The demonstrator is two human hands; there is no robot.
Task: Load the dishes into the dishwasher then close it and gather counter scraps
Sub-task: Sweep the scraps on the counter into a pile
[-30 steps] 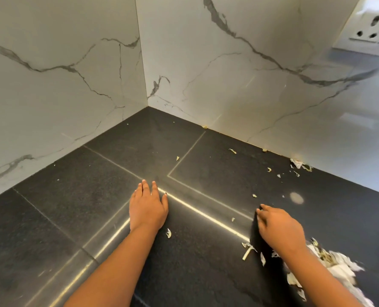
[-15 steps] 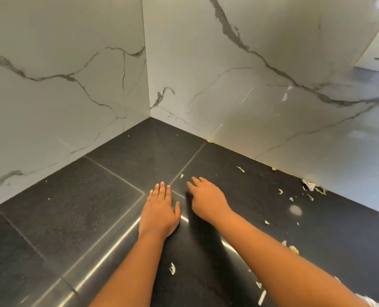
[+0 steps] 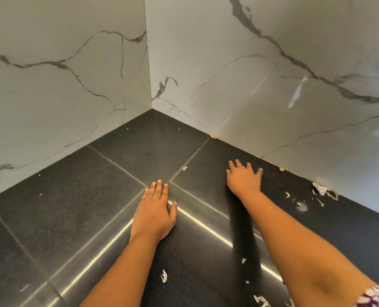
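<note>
- Gathering counter scraps point(image 3: 321, 191): we are resting left hand point(image 3: 154, 214) and right hand point(image 3: 244, 179) flat, fingers apart, holding nothing.
- Scraps are lying at 3 o'clock; seemingly light, flimsy; we are sweeping, not pinching.

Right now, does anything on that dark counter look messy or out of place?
Yes. Pale peel scraps litter the black counter, thickest against the marble wall on the right, with stray bits near the front edge. A dull smudge sits among them. Both hands, left and right, lie flat, holding nothing.
</note>
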